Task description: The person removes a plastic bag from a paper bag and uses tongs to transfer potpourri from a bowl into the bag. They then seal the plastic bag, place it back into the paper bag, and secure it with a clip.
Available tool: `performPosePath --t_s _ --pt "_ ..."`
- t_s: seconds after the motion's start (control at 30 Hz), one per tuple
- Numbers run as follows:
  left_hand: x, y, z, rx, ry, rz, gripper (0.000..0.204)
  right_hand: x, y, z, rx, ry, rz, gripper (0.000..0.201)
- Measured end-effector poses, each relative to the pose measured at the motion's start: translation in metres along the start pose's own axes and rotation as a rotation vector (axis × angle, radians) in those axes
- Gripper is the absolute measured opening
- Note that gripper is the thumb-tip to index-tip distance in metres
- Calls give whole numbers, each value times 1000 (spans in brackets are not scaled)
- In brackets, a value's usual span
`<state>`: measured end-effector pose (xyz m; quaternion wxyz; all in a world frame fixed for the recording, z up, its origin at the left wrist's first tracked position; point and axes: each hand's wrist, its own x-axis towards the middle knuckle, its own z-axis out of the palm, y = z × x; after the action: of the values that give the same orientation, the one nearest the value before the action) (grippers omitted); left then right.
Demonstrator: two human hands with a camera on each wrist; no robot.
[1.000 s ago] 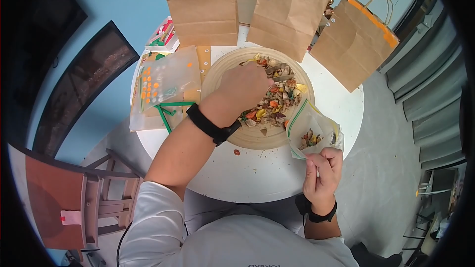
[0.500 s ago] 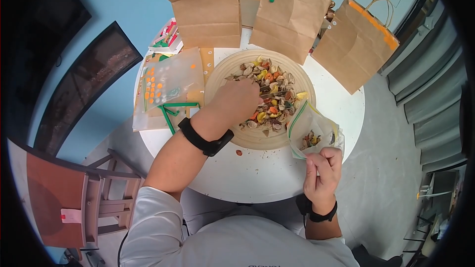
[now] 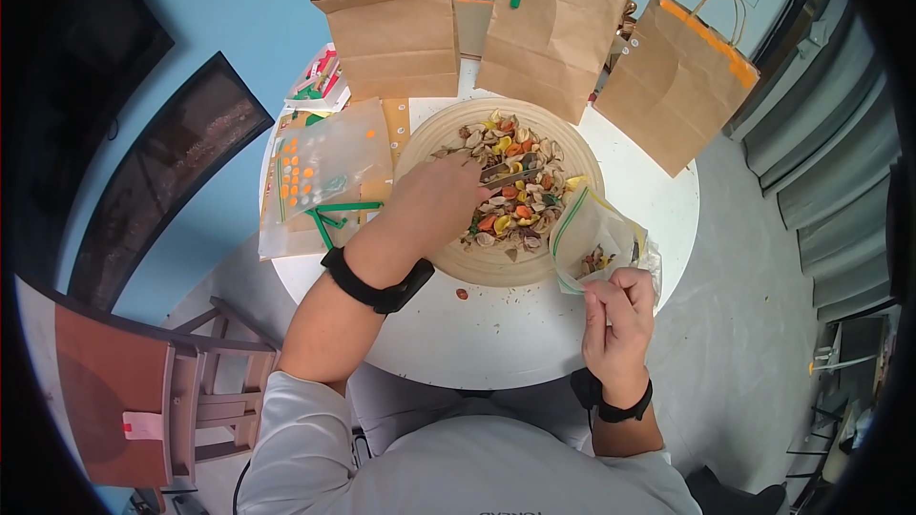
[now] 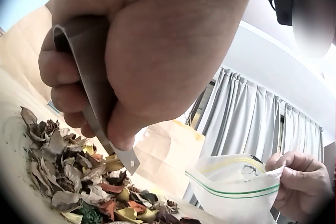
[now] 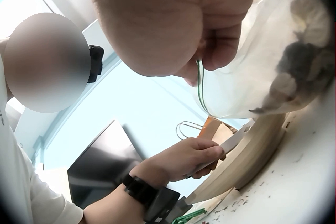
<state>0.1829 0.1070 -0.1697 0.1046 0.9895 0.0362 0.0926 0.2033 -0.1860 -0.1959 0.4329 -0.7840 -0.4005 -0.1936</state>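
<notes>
In the head view my left hand [image 3: 431, 202] is over the left side of a round wooden tray [image 3: 420, 145]. It grips metal tongs [image 4: 90, 71], bent in a U at the back, whose two arms point right over a heap of potpourri [image 3: 523, 217]. Dried petals in brown, orange and yellow make up the heap. At the tray's right edge, my right hand [image 3: 618, 324] pinches the rim of a clear zip bag [image 4: 233, 190] with a green seal line. The bag's mouth gapes toward the tray, and some potpourri lies inside it.
Brown paper bags [image 3: 391, 43] with handles stand along the table's back. On the left are a plastic pouch [image 3: 353, 148] with orange dots, green clips [image 3: 353, 206] and a small white box [image 3: 320, 95]. Crumbs and one brown piece [image 3: 462, 294] lie before the tray.
My left hand has drawn back left and toward me, and the tongs' arms now show over the potpourri. The right hand keeps its pinch on the zip bag, nearly still.
</notes>
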Motion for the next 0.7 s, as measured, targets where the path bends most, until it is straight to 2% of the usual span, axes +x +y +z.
performPosePath --t_s 0.27,0.37,0.47,0.57,0.7 --pt "-20 31 -38 -91 86 84 25 9 -4 5 15 -13 41 15" --pt "-28 52 -49 -154 23 157 24 9 -4 6 29 -9 38 16" --pt "-27 66 -39 -166 -66 250 25 7 -5 6 46 -25 41 17" --pt "-18 82 -40 -71 -147 248 27 4 -6 6 75 -32 22 18" --pt "-21 75 -52 -56 -141 227 29 2 -1 1 52 -26 -15 20"
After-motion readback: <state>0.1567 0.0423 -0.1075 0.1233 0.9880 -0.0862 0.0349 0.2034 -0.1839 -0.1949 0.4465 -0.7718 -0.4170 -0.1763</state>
